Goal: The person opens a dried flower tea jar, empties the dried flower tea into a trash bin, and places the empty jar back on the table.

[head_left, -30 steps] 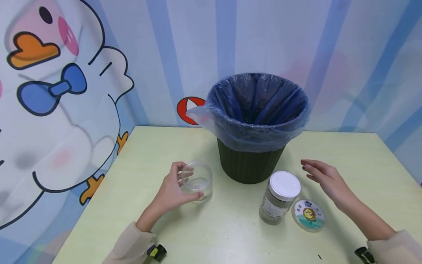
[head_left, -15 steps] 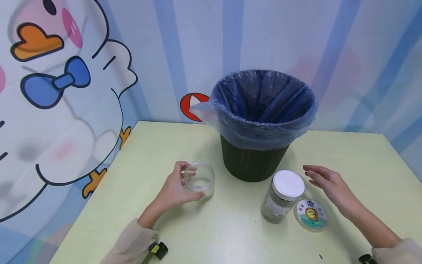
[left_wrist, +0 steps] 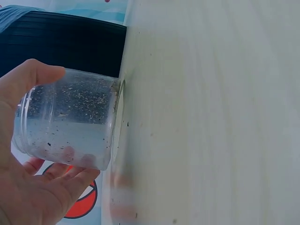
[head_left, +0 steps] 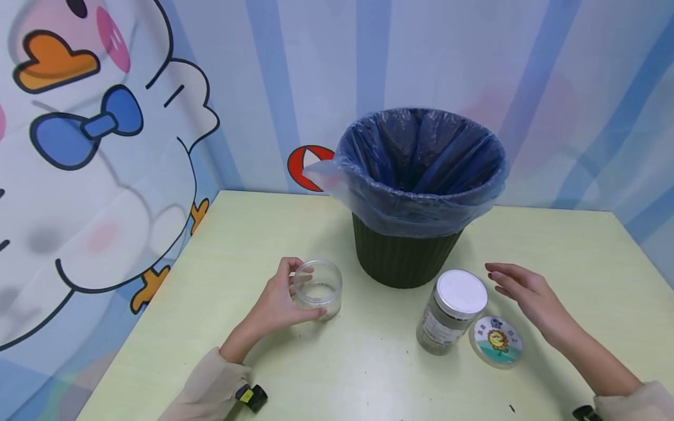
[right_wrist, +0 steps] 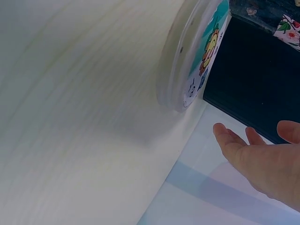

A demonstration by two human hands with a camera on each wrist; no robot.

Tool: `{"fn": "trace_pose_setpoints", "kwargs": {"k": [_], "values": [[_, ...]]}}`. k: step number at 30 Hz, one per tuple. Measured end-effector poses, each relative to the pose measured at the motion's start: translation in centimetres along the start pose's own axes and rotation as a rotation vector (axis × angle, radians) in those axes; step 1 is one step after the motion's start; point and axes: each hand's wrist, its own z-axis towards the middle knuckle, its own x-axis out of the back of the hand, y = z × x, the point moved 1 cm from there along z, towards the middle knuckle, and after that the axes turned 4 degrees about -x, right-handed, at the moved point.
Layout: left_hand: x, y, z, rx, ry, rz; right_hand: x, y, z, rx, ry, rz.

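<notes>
My left hand (head_left: 281,301) grips a clear, open-topped plastic jar (left_wrist: 70,117) from its left side, the thumb at the near side and the fingers behind. Dark and pale specks cling to the jar's inner wall, and its base is right at the table top. My right hand (head_left: 532,295) hovers with relaxed fingers and holds nothing. Just left of it stands a second clear jar (head_left: 439,330) with a white lid (head_left: 461,292) and a paper label. A round lid (head_left: 497,342) with a sunflower picture lies flat beside that jar; it shows edge-on in the right wrist view.
A dark ribbed bin (head_left: 402,260) lined with a blue plastic bag (head_left: 421,216) stands at the back middle of the pale table (head_left: 253,234). Behind it rises a blue-striped wall (head_left: 437,52). Small dark crumbs dot the table's front part.
The head view has shifted slightly. My left hand keeps its grip on the clear jar, while my right hand has dropped a little toward the table's front.
</notes>
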Motion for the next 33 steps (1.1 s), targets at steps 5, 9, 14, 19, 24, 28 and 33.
{"fn": "trace_pose_setpoints", "kwargs": {"k": [5, 9, 14, 19, 24, 28, 33], "values": [[0.13, -0.01, 0.01, 0.006, -0.011, -0.017, 0.08, 0.08, -0.04, 0.002, 0.001, -0.002], [0.29, 0.02, 0.04, 0.026, -0.017, -0.029, 0.15, 0.13, -0.15, -0.002, 0.002, -0.005], [0.35, -0.15, 0.01, 0.056, -0.024, -0.028, 0.13, 0.16, -0.24, -0.006, 0.002, -0.005], [0.38, -0.13, -0.11, 0.090, -0.030, -0.035, 0.14, 0.07, -0.28, -0.002, 0.002, -0.002], [0.49, -0.06, -0.26, 0.087, -0.043, -0.043, 0.30, -0.12, -0.34, -0.016, -0.009, -0.021], [0.61, 0.06, -0.38, 0.078, -0.051, -0.038, 0.38, -0.20, -0.46, -0.029, -0.008, -0.040], [0.89, 0.54, -0.50, 0.046, -0.037, 0.008, 0.46, -0.09, -0.67, -0.006, -0.005, -0.024]]}}
